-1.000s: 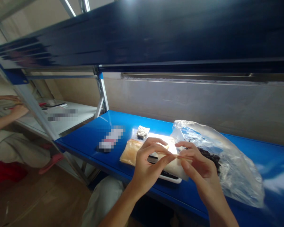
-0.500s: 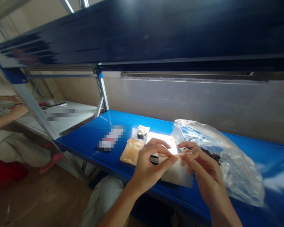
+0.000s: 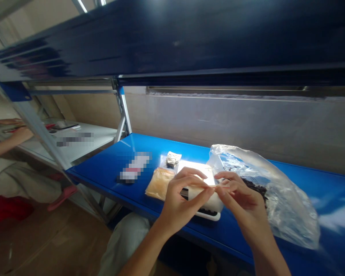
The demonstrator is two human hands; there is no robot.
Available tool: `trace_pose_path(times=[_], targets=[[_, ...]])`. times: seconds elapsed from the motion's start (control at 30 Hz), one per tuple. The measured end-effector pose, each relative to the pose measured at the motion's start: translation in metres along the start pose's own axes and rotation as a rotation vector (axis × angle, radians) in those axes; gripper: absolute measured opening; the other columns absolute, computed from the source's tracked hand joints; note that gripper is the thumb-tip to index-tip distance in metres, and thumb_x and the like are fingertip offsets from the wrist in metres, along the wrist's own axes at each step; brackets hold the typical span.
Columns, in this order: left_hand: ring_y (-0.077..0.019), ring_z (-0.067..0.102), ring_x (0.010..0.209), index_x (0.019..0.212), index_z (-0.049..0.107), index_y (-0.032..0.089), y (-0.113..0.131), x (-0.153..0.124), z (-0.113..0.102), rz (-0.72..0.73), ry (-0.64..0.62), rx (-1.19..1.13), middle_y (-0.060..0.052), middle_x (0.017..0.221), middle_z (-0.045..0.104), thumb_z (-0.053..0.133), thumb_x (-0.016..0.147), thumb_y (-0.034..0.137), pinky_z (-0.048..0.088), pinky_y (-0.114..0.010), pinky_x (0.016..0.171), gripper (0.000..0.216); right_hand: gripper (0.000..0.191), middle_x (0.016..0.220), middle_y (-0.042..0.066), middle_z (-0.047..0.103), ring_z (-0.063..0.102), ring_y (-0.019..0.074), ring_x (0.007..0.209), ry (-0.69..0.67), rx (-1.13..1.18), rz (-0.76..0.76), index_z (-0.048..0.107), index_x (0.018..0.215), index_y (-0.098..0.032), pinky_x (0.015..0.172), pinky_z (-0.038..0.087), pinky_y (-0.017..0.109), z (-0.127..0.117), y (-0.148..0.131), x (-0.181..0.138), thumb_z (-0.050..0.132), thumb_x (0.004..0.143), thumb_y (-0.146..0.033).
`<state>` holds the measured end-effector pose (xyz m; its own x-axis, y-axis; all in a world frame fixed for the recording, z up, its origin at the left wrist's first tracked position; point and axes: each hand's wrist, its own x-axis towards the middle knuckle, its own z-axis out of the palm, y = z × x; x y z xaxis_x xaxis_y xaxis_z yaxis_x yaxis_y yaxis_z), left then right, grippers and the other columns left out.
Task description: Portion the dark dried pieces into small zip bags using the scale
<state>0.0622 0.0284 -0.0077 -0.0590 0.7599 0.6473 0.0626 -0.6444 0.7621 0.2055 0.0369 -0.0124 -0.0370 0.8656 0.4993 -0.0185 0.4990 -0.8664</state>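
My left hand (image 3: 179, 199) and my right hand (image 3: 244, 199) meet above a white device with a flat top (image 3: 212, 217), which looks like a scale. The fingers of both are pinched on the upper edge of a small clear plastic bag (image 3: 204, 196), along which a thin reddish line runs. The bag hangs over the device's front part and partly hides it. Left of my left hand lies a stack of yellowish clear bags (image 3: 160, 184). Beyond my right hand, a large clear plastic bag (image 3: 293, 211) holds small black pieces (image 3: 255, 188).
A small packet with dark contents (image 3: 172, 159) lies behind the stack. A blurred-out object (image 3: 135, 167) rests farther left on the blue table (image 3: 109, 163). Overhead spans a dark blue shelf (image 3: 175, 42). At far left, another person's hand (image 3: 23, 133) is over a white table (image 3: 97, 140).
The clear bag's lower part hung toward me past the device; now it is higher and shorter in view, and the device's white front edge shows. Both hands stay pinched on it.
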Motion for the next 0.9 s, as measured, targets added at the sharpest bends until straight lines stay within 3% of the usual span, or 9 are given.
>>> trace_pose_path(times=[0.3,0.63,0.9], targets=[[-0.0176,0.063,0.086,0.072,0.067,0.019,0.002,-0.001,-0.001,0.013,-0.024,0.001,-0.005,0.084,0.065,0.067,0.080,0.018,0.052,-0.030,0.075,0.008,0.025,0.087,0.007,0.063,0.059,0.0170,0.074,-0.045,-0.013,-0.002,0.063,0.061,-0.022,0.049,0.044,0.022,0.000,-0.001,0.000,0.069,0.080,-0.037],[-0.0176,0.064,0.084,0.060,0.059,0.018,0.007,0.000,0.000,0.049,-0.029,0.036,-0.004,0.079,0.064,0.066,0.079,0.016,0.053,-0.031,0.075,0.021,0.031,0.089,0.005,0.063,0.059,0.0163,0.075,-0.020,0.055,0.030,0.057,0.056,-0.020,0.056,0.047,0.023,0.002,-0.002,0.000,0.071,0.078,-0.035],[-0.0176,0.065,0.085,0.069,0.068,0.017,0.003,-0.004,0.006,0.092,-0.023,0.087,-0.005,0.083,0.066,0.074,0.075,0.019,0.054,-0.030,0.075,0.008,0.023,0.087,0.003,0.064,0.061,0.0177,0.082,-0.019,-0.021,-0.006,0.062,0.061,-0.022,0.056,0.048,0.021,-0.011,0.004,0.002,0.070,0.080,-0.034]])
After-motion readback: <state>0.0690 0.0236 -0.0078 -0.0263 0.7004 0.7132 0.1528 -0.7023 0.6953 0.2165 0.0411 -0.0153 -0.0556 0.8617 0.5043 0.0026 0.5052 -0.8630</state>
